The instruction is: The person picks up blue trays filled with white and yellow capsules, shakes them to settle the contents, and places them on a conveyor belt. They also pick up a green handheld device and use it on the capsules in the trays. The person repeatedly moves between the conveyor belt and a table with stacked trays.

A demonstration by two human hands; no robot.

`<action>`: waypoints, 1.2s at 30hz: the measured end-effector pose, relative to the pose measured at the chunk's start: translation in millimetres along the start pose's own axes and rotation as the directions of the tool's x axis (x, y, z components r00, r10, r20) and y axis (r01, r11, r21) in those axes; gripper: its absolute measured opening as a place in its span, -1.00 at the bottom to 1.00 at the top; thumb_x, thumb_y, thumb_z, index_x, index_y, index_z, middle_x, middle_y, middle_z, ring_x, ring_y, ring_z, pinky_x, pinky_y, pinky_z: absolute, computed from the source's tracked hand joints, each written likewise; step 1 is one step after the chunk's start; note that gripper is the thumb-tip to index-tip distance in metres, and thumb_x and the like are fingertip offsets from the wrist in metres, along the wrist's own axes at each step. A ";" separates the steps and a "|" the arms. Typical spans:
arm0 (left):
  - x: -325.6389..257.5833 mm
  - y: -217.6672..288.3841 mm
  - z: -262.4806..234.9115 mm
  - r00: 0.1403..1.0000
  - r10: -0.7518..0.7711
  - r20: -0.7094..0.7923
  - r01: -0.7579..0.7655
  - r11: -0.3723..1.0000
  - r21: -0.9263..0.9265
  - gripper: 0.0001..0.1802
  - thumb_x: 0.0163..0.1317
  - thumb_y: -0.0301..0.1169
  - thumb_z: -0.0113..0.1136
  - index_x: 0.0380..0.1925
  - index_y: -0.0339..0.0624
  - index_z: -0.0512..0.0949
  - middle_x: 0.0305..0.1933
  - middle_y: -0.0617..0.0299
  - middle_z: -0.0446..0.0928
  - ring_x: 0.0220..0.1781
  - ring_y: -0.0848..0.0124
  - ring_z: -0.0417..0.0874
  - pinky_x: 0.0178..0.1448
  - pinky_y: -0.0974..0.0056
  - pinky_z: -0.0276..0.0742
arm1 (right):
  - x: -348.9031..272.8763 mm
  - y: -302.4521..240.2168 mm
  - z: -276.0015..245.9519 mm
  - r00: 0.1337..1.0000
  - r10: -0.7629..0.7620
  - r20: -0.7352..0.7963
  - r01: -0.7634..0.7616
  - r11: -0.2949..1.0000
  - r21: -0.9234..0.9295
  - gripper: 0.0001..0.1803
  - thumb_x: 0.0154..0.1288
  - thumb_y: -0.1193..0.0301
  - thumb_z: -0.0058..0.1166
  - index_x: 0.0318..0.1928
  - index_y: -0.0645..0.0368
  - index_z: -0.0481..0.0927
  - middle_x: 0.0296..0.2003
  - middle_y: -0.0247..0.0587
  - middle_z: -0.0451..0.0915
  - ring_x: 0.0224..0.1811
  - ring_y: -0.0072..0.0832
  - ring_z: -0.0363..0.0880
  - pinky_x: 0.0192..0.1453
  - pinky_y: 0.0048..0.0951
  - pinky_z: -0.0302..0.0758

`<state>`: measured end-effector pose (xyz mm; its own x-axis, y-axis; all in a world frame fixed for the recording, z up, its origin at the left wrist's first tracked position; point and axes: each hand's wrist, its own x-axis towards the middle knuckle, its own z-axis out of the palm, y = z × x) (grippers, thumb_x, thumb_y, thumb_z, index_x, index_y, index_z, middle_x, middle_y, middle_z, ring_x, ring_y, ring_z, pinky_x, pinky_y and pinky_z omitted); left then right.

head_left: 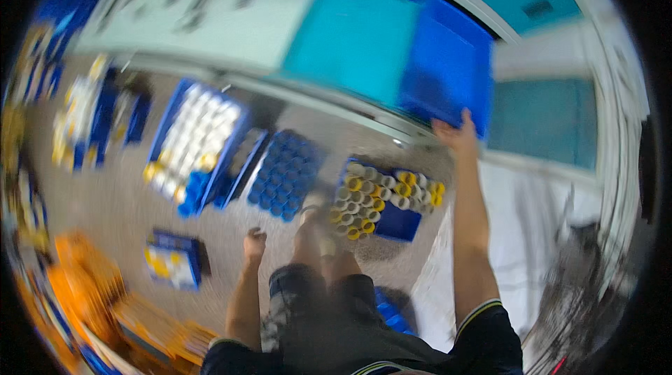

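Note:
My right arm reaches forward to a blue plastic bin [448, 50] on the worktable. My right hand [458, 131] is at the bin's near edge, its thumb and a finger apart on the rim; the other fingers are hidden. My left hand [255, 242] hangs low over the floor beside my left leg, with the fingers curled in. Whether anything is inside them cannot be made out through the blur. A teal mat or panel [353, 39] lies just left of the bin on the worktable.
On the floor stand a crate of white round pieces [199, 126], a stack of blue round pieces [283, 175] and a group of white and yellow rings [357, 200]. An orange object [87, 280] is at lower left. The table's metal edge [336, 102] runs across.

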<state>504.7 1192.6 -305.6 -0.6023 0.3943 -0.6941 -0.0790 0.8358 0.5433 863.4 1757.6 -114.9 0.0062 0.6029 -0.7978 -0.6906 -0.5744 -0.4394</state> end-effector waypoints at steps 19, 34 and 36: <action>-422.9 -416.7 286.8 0.719 -0.689 -0.094 0.629 0.702 -0.333 -0.55 0.24 -0.03 0.00 -0.08 -0.03 0.68 0.01 0.06 0.63 0.07 0.09 0.64 0.13 0.10 0.54 | -261.5 186.6 -217.6 0.866 0.429 0.255 0.047 0.439 -0.897 -0.79 0.13 0.20 0.06 -0.32 0.03 0.45 -0.54 -0.43 0.47 -0.64 -0.57 0.32 -0.60 -0.52 0.20; -523.0 -588.9 36.2 0.442 -0.891 -0.101 0.321 0.262 -0.910 -0.70 0.28 -0.16 0.10 -0.18 -0.05 0.68 -0.26 0.11 0.66 -0.28 0.16 0.66 -0.21 0.09 0.56 | -582.4 843.7 -161.7 0.704 0.710 -0.023 0.135 -0.165 -0.977 -0.83 -0.03 0.32 0.13 -0.40 0.00 0.45 -0.53 -0.39 0.53 -0.64 -0.44 0.38 -0.57 -0.43 0.29; -545.7 -595.8 -33.6 0.374 -0.882 0.287 -0.294 -0.406 -0.865 -0.76 0.31 -0.28 0.13 -0.17 -0.15 0.65 -0.32 0.14 0.61 -0.37 0.29 0.61 -0.32 0.18 0.52 | -644.3 929.5 -159.1 0.574 0.814 -0.090 0.122 -0.193 -0.974 -0.86 -0.02 0.34 0.12 -0.42 0.00 0.45 -0.57 -0.40 0.51 -0.66 -0.45 0.37 -0.59 -0.44 0.29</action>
<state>853.7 466.6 -234.6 0.0720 -0.4798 -0.8744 -0.4785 -0.7858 0.3918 332.6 747.2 -75.0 -0.4937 -0.1712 -0.8526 0.8382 -0.3547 -0.4142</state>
